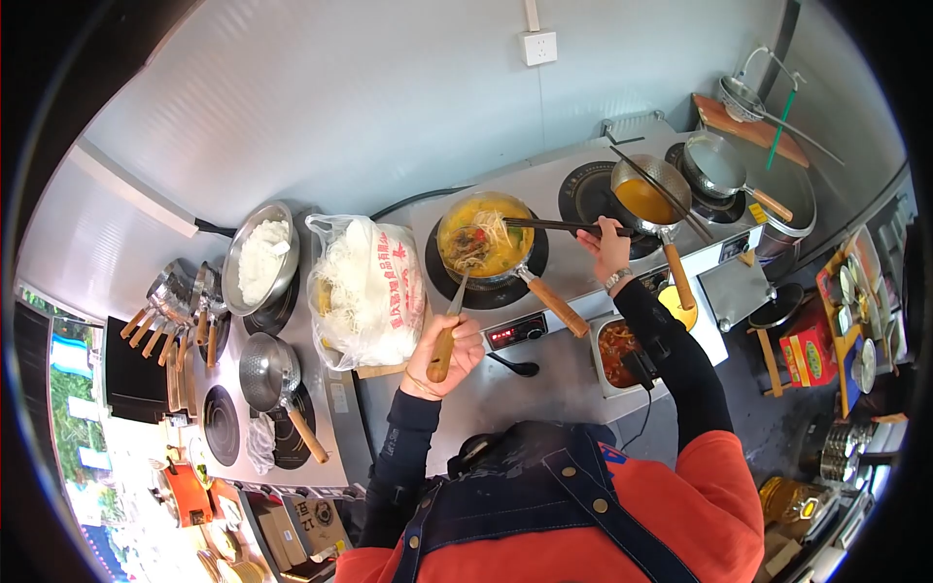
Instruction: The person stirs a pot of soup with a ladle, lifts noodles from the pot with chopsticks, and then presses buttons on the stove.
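A pan of yellow broth (505,255) with noodles sits on a hob at the centre, its wooden handle towards me. My left hand (449,358) is closed round the wooden handle of a metal utensil (455,309), whose far end is in the broth. Dark chopsticks (554,225) are gripped in my right hand (607,248), their tips at the noodles in the pan. Just right of that hand is a second pan of orange-yellow liquid (643,201), with another pair of chopsticks lying across it.
Left of the broth stands a plastic bag of noodles (374,291), beside a bowl of white food (262,260) and an empty pan (269,372). A tray of red sauce (619,355) is near my right forearm. Another pan (714,160) stands at the right.
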Demonstrator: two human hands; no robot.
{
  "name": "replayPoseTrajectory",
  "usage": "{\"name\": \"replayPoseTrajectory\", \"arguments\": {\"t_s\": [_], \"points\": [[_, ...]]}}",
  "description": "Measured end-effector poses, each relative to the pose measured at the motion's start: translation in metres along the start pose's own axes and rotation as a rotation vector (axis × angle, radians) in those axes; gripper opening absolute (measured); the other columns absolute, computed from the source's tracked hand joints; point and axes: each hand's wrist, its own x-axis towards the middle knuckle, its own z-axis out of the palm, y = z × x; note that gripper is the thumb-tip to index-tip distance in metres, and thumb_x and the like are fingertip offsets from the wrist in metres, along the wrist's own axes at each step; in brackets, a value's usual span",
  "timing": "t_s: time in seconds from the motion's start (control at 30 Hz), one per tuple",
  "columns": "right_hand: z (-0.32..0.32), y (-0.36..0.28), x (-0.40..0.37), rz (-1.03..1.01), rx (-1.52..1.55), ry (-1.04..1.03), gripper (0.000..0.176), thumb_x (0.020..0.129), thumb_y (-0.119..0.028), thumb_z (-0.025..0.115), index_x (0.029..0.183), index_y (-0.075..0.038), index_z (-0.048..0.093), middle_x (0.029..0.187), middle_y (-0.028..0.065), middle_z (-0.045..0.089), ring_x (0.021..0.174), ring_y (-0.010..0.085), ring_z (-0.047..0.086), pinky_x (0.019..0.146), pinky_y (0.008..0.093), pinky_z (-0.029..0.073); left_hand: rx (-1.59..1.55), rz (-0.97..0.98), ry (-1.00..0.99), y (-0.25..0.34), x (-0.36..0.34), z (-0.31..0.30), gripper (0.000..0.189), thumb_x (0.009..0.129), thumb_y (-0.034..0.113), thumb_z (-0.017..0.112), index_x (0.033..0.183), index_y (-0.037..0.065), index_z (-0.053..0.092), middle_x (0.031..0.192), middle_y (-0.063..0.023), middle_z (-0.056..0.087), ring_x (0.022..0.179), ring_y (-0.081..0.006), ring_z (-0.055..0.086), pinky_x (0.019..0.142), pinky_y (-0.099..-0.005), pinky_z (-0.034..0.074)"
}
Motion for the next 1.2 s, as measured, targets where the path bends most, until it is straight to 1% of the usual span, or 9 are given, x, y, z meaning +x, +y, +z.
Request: {"name": "replayPoseTrajectory", "arguments": {"t_s": [0.13,0.67,0.77,0.97,1.03,1.07,1.13,1.17,1.2], "points": [[-0.003,-0.012,-0.008,0.0,0.025,0.021,0.013,0.09,-0.016,0.054,0.085,-0.004,0.05,0.074,0.0088,0.059,0.062,0.022,0.066,0.062,0.0339,0.057,-0.017,0.001,-0.013,0.001,-0.001,-0.001,0.009,0.089,0.013,0.051,0.084,0.006,0.05,0.07,0.0024,0.041,0.063,-0.01,0.041,0.068,-0.0257,0.043],[0.044,-0.085,-0.039,-0.315,0.023,-0.186,0.015,0.093,-0.019,0.053,0.087,-0.005,0.05,0.073,0.0077,0.062,0.062,0.0182,0.067,0.064,0.0298,0.057,-0.015,0.013,-0.022,0.002,-0.006,0.007,0.009,0.089,0.013,0.05,0.087,0.004,0.051,0.069,0.0031,0.043,0.063,-0.009,0.042,0.068,-0.0251,0.042],[0.052,-0.08,-0.048,-0.382,0.007,-0.208,0.013,0.092,-0.015,0.053,0.086,-0.003,0.05,0.073,0.0074,0.06,0.061,0.0173,0.066,0.063,0.0294,0.057,-0.008,0.021,-0.021,0.002,-0.007,0.01,0.011,0.089,0.014,0.049,0.088,0.003,0.051,0.069,0.0035,0.043,0.062,-0.0085,0.042,0.067,-0.0248,0.041],[0.045,-0.024,-0.052,-0.529,-0.366,-0.361,0.015,0.091,-0.011,0.056,0.081,-0.001,0.055,0.075,0.0027,0.058,0.065,0.012,0.062,0.06,0.0242,0.05,0.008,0.031,-0.014,0.003,-0.009,0.013,0.012,0.089,0.014,0.048,0.088,0.003,0.052,0.068,0.0034,0.044,0.061,-0.0085,0.043,0.066,-0.0249,0.04],[0.048,-0.017,-0.068,-0.696,-0.685,-0.553,0.013,0.088,-0.011,0.06,0.08,-0.001,0.056,0.072,0.0047,0.057,0.063,0.0151,0.062,0.056,0.0249,0.047,0.007,0.035,-0.009,0.002,-0.009,0.014,0.011,0.089,0.014,0.048,0.088,0.003,0.052,0.068,0.0034,0.044,0.061,-0.0085,0.043,0.066,-0.0249,0.039],[0.049,-0.018,-0.073,-0.696,-0.683,-0.551,0.013,0.088,-0.011,0.06,0.08,-0.001,0.056,0.072,0.0047,0.057,0.063,0.0151,0.062,0.056,0.0249,0.047,0.005,0.036,-0.011,0.003,-0.009,0.014,0.011,0.089,0.013,0.048,0.088,0.003,0.052,0.068,0.0034,0.044,0.061,-0.0085,0.043,0.066,-0.0249,0.039],[0.051,-0.024,-0.082,-0.75,-1.021,-0.686,0.01,0.084,-0.01,0.063,0.081,-0.003,0.057,0.072,0.0088,0.056,0.06,0.0209,0.059,0.054,0.0274,0.045,0.003,0.038,-0.012,0.003,-0.009,0.014,0.011,0.089,0.013,0.048,0.088,0.003,0.051,0.069,0.0034,0.044,0.061,-0.0085,0.043,0.066,-0.0249,0.039],[0.051,-0.023,-0.082,-0.765,-0.975,-0.706,0.007,0.083,-0.009,0.064,0.082,-0.004,0.058,0.072,0.01,0.056,0.058,0.0264,0.056,0.053,0.0295,0.044,0.011,0.039,-0.007,0.003,-0.009,0.016,0.011,0.089,0.013,0.048,0.087,0.003,0.051,0.069,0.0034,0.044,0.061,-0.0085,0.043,0.066,-0.0249,0.039],[0.053,-0.027,-0.082,-0.765,-0.975,-0.707,0.007,0.083,-0.009,0.064,0.082,-0.004,0.058,0.072,0.01,0.056,0.058,0.0264,0.056,0.053,0.0295,0.044,0.018,0.041,-0.002,0.003,-0.009,0.016,0.01,0.089,0.013,0.048,0.087,0.004,0.051,0.069,0.0035,0.044,0.061,-0.0085,0.043,0.066,-0.0249,0.039]]}}
